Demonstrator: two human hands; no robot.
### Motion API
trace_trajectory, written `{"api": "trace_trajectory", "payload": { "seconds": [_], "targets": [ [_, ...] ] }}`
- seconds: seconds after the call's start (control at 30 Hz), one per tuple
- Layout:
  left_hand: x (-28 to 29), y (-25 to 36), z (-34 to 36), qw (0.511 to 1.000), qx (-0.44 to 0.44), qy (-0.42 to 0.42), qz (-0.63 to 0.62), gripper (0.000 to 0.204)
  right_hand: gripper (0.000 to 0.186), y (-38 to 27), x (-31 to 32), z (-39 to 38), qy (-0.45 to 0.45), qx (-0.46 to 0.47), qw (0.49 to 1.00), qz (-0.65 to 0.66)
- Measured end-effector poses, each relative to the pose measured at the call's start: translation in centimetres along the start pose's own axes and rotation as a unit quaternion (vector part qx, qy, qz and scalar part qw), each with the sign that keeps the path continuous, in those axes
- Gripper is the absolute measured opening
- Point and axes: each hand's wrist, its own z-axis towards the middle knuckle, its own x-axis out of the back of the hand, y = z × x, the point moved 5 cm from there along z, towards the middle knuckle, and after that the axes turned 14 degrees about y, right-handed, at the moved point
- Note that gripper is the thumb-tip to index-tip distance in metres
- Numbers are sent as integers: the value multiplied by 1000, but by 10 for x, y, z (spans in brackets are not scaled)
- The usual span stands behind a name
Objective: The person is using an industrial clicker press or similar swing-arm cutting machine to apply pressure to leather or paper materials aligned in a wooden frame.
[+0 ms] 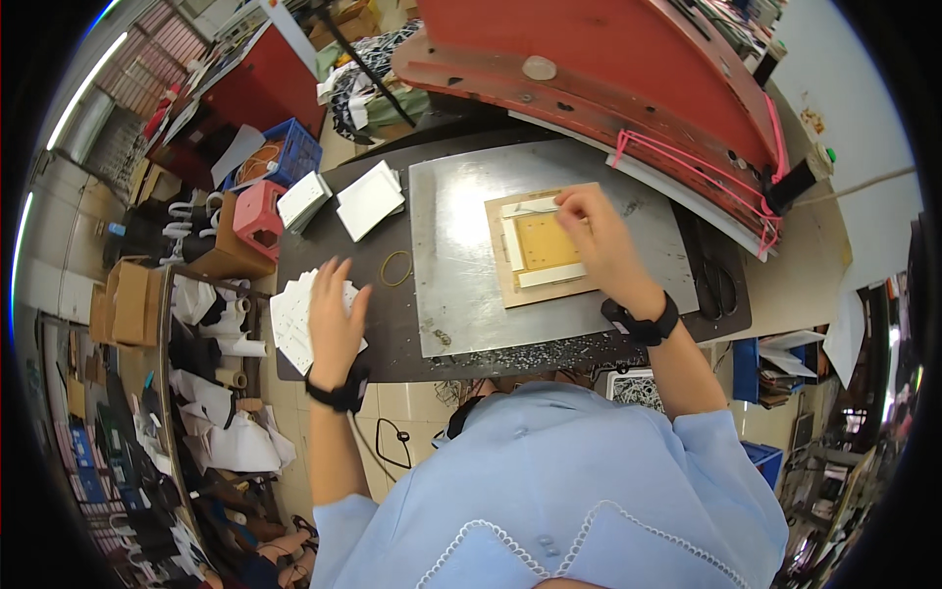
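Note:
My left hand (336,329) lies with its fingers spread over a loose pile of white cards (287,319) at the table's left edge; small holes or marks show on them. My right hand (606,250) is bent over the far right part of a square wooden board (500,260), fingertips pinched together. Whatever they may hold is too small to make out. Pale strips frame a yellow panel (540,245) in the board's middle. The board rests on a grey metal plate (451,255).
Two stacks of white cards, a nearer one (371,201) and one farther left (302,201), stand at the back left beside a yellow ring (395,269). A red machine (589,59) looms behind the plate. Black scissors (721,285) lie at the right; small scraps (549,355) litter the front edge.

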Motion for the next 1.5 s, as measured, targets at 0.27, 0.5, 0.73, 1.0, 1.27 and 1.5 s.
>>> {"api": "trace_trajectory", "payload": {
  "seconds": [0.27,0.5,0.73,1.0,1.27,1.5],
  "targets": [
    [-95,-40,64,999,-47,-11,-1,42,15,-52,106,-29,35,-229,973,13],
    [-102,-66,90,994,-10,-77,-74,25,21,-37,261,-144,-4,-397,889,-226],
    [-103,-78,92,984,30,-112,-137,29,34,-7,297,-204,-74,-366,796,-477],
    [-99,-83,92,984,42,-107,-136,30,35,-36,156,-92,-163,-224,944,-180],
    [-90,-43,75,998,-3,-22,-55,23,30,-55,70,-70,-293,-97,950,-46],
    [-49,-34,75,981,129,111,-98,21,30,-42,66,-80,-319,-128,939,-12]
  ]
}}
